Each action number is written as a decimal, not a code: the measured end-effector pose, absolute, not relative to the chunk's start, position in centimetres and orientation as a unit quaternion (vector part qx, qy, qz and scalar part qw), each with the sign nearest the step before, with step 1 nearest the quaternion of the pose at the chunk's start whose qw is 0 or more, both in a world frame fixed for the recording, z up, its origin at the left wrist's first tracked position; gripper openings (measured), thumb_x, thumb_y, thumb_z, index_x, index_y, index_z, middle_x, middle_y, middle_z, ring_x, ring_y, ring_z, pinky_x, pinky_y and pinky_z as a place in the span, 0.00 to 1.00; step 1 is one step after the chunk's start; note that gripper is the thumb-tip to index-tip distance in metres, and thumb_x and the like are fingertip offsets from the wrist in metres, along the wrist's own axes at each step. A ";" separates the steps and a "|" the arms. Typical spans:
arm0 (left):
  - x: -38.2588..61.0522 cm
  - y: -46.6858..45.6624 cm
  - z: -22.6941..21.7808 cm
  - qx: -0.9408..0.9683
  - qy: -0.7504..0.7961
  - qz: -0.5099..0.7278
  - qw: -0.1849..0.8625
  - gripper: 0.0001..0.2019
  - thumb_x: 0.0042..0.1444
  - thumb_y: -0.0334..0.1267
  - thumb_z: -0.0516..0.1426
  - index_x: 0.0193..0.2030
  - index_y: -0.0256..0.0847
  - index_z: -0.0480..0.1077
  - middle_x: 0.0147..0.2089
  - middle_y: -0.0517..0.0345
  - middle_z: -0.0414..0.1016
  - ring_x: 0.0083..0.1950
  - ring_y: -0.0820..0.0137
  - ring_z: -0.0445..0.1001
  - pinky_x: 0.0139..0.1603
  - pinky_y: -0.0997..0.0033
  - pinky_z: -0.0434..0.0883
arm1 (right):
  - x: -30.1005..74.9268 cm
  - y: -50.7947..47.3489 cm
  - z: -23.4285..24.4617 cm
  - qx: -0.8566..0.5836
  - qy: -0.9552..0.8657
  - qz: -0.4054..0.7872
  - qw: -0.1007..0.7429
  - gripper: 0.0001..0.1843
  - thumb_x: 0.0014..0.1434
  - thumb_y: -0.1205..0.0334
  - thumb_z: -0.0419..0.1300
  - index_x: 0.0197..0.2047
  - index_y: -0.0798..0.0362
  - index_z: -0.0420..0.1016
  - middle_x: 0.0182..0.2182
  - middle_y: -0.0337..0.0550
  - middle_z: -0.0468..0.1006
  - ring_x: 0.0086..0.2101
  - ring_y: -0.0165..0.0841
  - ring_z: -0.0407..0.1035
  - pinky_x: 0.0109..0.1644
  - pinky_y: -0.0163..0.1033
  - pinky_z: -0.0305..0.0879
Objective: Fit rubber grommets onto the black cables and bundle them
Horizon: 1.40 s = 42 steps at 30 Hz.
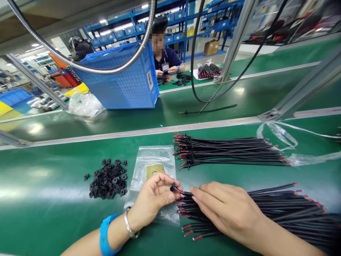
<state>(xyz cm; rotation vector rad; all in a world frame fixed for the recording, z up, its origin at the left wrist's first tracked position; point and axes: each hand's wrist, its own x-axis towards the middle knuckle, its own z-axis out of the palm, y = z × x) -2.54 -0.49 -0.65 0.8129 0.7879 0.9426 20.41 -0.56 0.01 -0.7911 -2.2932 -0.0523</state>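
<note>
cables (293,208): smooth plastic | small parts (108,179): matt plastic | bag (155,156): glossy plastic | tabletop (53,206): smooth, glossy

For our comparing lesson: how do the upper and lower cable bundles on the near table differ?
The upper cable bundle has black pieces near its left ends; the lower cable bundle shows none there. The right hand partly hides the lower cable bundle; no hand covers the upper cable bundle. Both hold black cables with red ends, on the near table.

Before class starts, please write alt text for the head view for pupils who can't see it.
A left hand holds a small black part at the red-wired end of a black cable in the right hand. On the green table lie a pile of black parts and two bundles of cables.
</note>
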 end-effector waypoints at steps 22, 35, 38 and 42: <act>-1.8 -1.0 -0.1 0.421 0.414 0.400 0.701 0.18 0.35 0.29 0.73 0.33 0.36 0.73 0.42 0.57 0.77 0.31 0.81 0.73 0.33 0.81 0.72 | 19.6 -1.9 0.0 -0.329 -0.867 0.031 0.373 0.05 0.65 0.70 0.54 0.41 0.57 0.72 0.31 0.44 0.74 0.31 0.32 0.68 0.34 0.38 0.61; -1.5 -1.3 0.0 0.539 0.408 0.442 0.589 0.13 0.35 0.29 0.73 0.29 0.37 0.77 0.32 0.58 0.75 0.29 0.77 0.75 0.30 0.80 0.74 | 19.2 -2.5 0.7 -0.300 -0.896 0.040 0.326 0.12 0.66 0.71 0.48 0.38 0.55 0.71 0.26 0.41 0.72 0.28 0.30 0.68 0.33 0.36 0.63; -1.6 -1.3 0.1 0.613 0.387 0.438 0.532 0.12 0.36 0.32 0.73 0.30 0.37 0.78 0.32 0.54 0.78 0.30 0.73 0.76 0.31 0.78 0.74 | 19.1 -2.6 0.5 -0.300 -0.894 0.067 0.327 0.11 0.67 0.71 0.48 0.39 0.55 0.71 0.27 0.41 0.72 0.29 0.31 0.68 0.33 0.36 0.63; -1.4 -1.3 0.3 0.670 0.355 0.450 0.472 0.12 0.39 0.38 0.72 0.30 0.37 0.79 0.30 0.51 0.80 0.31 0.69 0.78 0.34 0.74 0.75 | 18.9 -2.8 0.0 -0.293 -0.893 0.100 0.327 0.10 0.66 0.73 0.48 0.39 0.56 0.70 0.27 0.41 0.72 0.29 0.31 0.67 0.33 0.36 0.62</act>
